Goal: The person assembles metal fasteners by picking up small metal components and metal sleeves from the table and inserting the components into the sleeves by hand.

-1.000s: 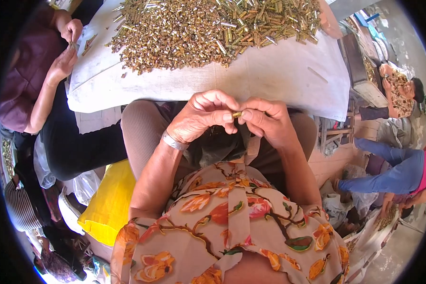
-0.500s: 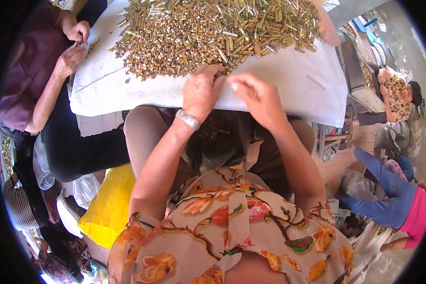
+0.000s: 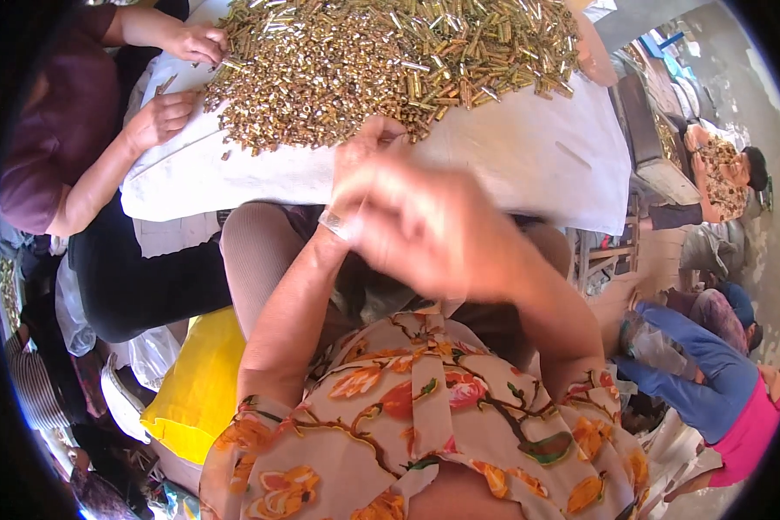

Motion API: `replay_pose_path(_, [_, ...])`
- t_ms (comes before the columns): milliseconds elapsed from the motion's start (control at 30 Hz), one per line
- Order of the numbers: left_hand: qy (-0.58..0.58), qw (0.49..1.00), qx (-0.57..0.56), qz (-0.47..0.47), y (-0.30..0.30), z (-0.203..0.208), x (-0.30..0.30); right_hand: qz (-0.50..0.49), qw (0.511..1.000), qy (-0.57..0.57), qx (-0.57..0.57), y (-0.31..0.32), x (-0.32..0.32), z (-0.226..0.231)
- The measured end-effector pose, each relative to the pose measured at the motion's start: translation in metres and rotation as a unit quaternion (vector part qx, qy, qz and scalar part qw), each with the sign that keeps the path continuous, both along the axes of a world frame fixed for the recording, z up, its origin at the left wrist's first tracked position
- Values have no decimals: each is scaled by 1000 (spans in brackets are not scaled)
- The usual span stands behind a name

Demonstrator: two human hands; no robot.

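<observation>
A heap of small gold-coloured metal parts (image 3: 312, 91), short ring-like pieces at the left and longer tube-like ones (image 3: 503, 43) at the right, covers the far part of a white cloth (image 3: 529, 152). At the heap's near edge is my left hand (image 3: 374, 137), its fingers curled inward; whatever they pinch is too small to make out. My right hand (image 3: 442, 227), smeared by motion, passes above my left wrist and the band (image 3: 334, 224) on it. Its fingers cannot be read. Most of the dark cloth on my lap is hidden beneath it.
On the left, a co-worker's hands (image 3: 160, 120) are at the heap's edge. A yellow bag (image 3: 195, 381) lies beside my left leg. Further right are a wooden bench (image 3: 654, 143), a person in a patterned top (image 3: 719, 169) and another in blue trousers (image 3: 698, 368).
My right hand has swung from the heap's edge back toward me and left, over my left wrist. My left hand stays by the heap. The co-worker's hands have moved onto the cloth.
</observation>
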State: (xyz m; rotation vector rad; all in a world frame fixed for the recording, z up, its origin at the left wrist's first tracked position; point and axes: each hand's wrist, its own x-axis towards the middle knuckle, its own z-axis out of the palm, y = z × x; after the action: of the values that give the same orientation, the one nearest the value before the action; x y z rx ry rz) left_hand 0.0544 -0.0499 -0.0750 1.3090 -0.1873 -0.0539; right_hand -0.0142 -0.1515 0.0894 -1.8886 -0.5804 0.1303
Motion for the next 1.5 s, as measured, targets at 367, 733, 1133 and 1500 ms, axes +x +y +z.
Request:
replay_pose_path(367, [123, 989, -54, -66, 13, 34, -22, 331, 936, -109, 50, 11, -55, 80])
replay_pose_path(733, [130, 975, -161, -83, 19, 45, -33, 172, 984, 31, 30, -34, -40, 30])
replay_pose_path(1133, [135, 969, -181, -98, 10, 50, -38, -276, 912, 122, 277, -47, 4, -77])
replay_pose_path(1500, [94, 979, -164, -75, 6, 47, -43, -298, 913, 89, 263, -42, -3, -94])
